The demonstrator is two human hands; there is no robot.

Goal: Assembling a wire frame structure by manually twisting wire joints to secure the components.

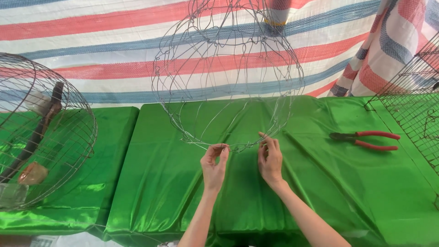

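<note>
A round, open frame of thin bent wire [228, 68] hangs above the green satin cloth [183, 192], its lower rim near me. My left hand [215, 163] pinches the bottom rim wire between thumb and fingers. My right hand [270, 158] grips the same rim a little to the right, fingers curled on the wire. The two hands are about a hand's width apart.
Red-handled pliers [366, 139] lie on the cloth to the right. A domed wire cage [41, 137] with a dark stick and small objects inside stands at the left. A flat wire grid panel [411, 119] leans at the far right. A striped tarpaulin [114, 55] hangs behind.
</note>
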